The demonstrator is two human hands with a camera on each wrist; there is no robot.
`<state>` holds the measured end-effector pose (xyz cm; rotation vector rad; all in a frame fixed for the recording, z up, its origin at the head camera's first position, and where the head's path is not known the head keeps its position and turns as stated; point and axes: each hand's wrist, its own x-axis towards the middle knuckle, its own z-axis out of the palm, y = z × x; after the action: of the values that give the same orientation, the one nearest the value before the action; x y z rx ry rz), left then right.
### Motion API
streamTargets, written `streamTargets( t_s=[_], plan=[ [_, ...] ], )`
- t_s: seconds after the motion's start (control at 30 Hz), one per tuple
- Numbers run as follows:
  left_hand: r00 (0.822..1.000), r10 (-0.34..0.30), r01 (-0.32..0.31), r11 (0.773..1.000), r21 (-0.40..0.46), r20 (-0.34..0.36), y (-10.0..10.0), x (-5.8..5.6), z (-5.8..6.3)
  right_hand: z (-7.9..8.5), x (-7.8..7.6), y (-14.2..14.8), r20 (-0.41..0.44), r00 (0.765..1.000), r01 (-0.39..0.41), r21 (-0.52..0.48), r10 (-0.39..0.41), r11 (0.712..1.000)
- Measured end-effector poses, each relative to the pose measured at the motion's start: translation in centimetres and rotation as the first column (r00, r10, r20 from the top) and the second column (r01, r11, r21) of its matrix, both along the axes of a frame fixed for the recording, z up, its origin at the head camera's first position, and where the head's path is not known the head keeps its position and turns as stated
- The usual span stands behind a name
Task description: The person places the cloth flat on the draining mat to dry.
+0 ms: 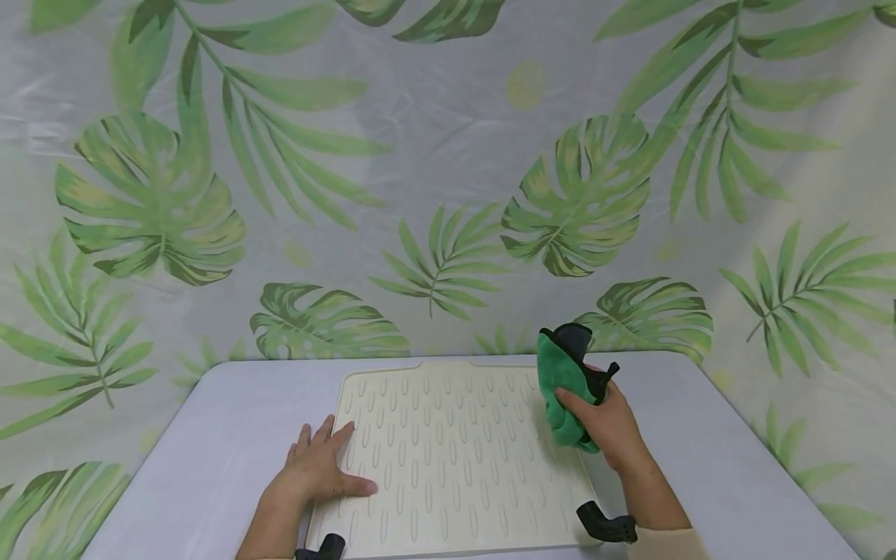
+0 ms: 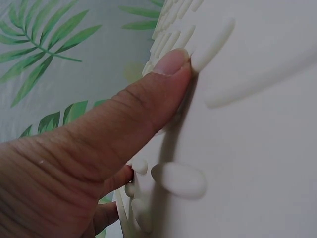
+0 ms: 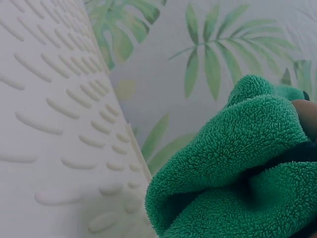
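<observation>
A cream mat (image 1: pixel 448 459) with rows of raised oval ridges lies flat in the middle of the table. My left hand (image 1: pixel 318 467) rests on its left edge, fingers spread and thumb stretched over the ridged face. In the left wrist view, the thumb (image 2: pixel 129 116) presses beside a ridge. Over the mat's right edge, my right hand (image 1: pixel 607 416) grips a bunched green cloth (image 1: pixel 560 389) with black trim. The cloth's looped pile (image 3: pixel 237 144) fills the lower right of the right wrist view, hiding most of the fingers.
The white table (image 1: pixel 203 451) extends on both sides of the mat. Behind it hangs a curtain (image 1: pixel 448 155) printed with green leaves. Black wrist-camera mounts (image 1: pixel 606 524) show low in the head view, close to the mat's near corners.
</observation>
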<state>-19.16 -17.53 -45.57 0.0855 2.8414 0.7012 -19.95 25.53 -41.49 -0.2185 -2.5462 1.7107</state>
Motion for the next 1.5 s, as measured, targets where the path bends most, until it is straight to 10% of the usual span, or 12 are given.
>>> streamTargets(
  t_s=[1.5],
  plan=[
    [1.000, 0.001, 0.000, 1.000, 0.025, -0.012, -0.2, 0.0, -0.1, -1.8, 0.7, -5.4, 0.022, 0.991, -0.133, 0.085, 0.132, 0.987]
  ],
)
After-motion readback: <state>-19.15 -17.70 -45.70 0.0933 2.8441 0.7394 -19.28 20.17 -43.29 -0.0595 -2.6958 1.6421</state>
